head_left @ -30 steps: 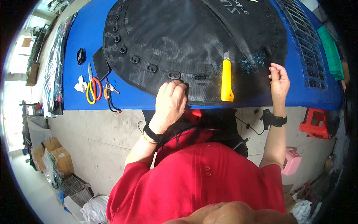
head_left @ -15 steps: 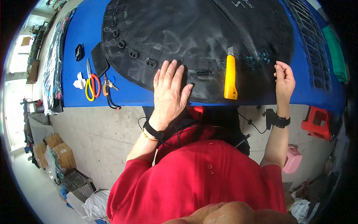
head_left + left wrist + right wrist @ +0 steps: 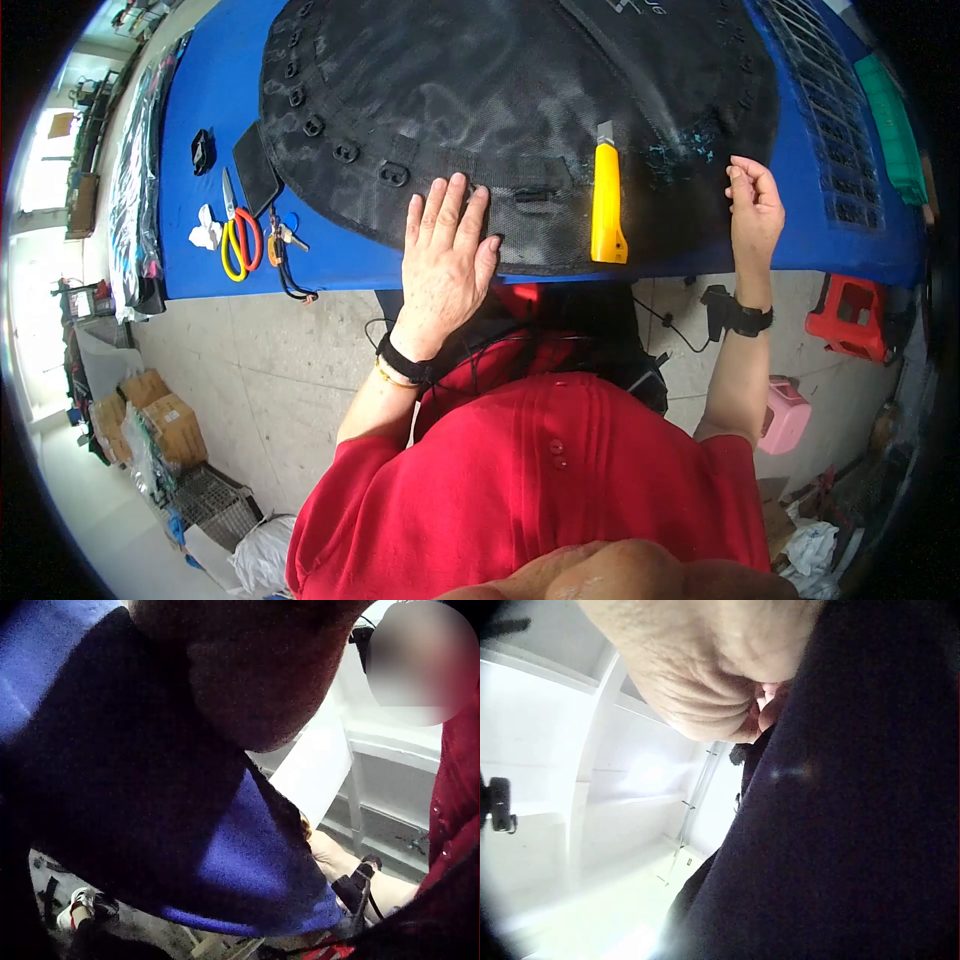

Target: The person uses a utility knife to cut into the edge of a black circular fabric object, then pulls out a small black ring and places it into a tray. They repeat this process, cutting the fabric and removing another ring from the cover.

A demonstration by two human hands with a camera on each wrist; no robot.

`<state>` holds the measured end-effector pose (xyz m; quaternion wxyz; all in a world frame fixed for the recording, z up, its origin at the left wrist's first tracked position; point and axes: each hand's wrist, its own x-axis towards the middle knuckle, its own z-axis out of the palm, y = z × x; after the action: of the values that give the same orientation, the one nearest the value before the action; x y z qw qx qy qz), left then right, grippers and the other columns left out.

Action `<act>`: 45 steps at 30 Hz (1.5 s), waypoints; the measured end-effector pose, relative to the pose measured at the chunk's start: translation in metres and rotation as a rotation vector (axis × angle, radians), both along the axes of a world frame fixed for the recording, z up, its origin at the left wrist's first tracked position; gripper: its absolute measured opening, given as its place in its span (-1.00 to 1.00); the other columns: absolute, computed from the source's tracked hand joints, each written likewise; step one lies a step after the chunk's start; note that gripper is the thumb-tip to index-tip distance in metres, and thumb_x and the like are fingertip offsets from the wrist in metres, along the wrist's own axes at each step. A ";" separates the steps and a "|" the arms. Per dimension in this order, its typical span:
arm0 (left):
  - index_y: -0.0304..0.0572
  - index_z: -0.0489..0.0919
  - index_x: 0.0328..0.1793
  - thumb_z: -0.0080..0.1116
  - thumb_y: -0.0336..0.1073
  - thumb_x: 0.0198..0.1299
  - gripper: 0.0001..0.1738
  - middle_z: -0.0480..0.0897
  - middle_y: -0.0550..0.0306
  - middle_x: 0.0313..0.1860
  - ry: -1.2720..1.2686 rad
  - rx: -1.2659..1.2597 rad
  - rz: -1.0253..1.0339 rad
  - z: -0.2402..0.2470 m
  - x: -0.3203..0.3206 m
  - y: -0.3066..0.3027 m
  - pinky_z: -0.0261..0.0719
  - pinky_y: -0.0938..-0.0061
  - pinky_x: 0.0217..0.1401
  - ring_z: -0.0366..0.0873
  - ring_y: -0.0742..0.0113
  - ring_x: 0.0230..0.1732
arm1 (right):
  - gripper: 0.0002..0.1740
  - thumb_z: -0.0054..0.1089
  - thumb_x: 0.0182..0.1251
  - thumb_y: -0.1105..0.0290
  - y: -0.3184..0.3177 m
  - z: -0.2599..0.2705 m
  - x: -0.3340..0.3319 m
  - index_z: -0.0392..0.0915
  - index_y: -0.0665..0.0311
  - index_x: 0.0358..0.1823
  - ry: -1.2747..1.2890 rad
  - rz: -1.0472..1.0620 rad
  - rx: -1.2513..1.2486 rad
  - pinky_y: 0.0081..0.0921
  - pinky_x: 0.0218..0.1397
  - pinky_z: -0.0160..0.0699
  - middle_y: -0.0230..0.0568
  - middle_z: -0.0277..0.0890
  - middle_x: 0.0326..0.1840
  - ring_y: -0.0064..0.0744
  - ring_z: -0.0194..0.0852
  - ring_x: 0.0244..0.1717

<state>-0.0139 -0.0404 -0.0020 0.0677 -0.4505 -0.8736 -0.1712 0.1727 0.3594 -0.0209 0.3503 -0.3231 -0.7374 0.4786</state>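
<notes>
A round black mesh trampoline mat (image 3: 470, 100) lies on the blue table, with black loops (image 3: 394, 174) along its rim. My left hand (image 3: 445, 255) rests flat on the near rim, fingers straight, covering part of the loop row. To its right, a black strap piece (image 3: 538, 195) lies on the mesh. A yellow utility knife (image 3: 606, 205), blade out, lies on the mat between my hands. My right hand (image 3: 757, 215) is at the mat's right edge, fingers loosely curled and thumb near the forefinger; nothing shows in it. Both wrist views are dark and mostly show palms.
Left on the blue table (image 3: 330, 250) lie scissors (image 3: 240, 235) with red and yellow handles, keys (image 3: 290, 235), a black phone-like slab (image 3: 257, 168) and crumpled white paper (image 3: 206, 230). A gridded tray (image 3: 830, 130) and a green bin (image 3: 890, 130) stand right. Turquoise thread bits (image 3: 685, 155) lie on the mat.
My left hand has gone from curled fingers at the near rim to lying flat with fingers spread forward over the loops. The right hand keeps its place at the mat's edge.
</notes>
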 end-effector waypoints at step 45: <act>-0.33 0.58 0.66 0.49 -0.23 0.38 -0.25 0.59 -0.28 0.56 -0.088 0.242 0.002 0.001 -0.005 -0.006 0.47 -0.13 0.73 0.51 -0.34 0.64 | -0.55 0.40 0.65 0.44 -0.158 0.087 -0.073 0.65 0.25 0.49 -0.227 0.591 0.529 -0.06 0.14 0.81 0.10 0.78 0.14 0.21 0.83 0.07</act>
<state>-0.0187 -0.0461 -0.0012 0.0832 -0.4301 -0.8492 -0.2950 0.0998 0.2012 0.0665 0.1850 -0.0469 -0.9300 0.3141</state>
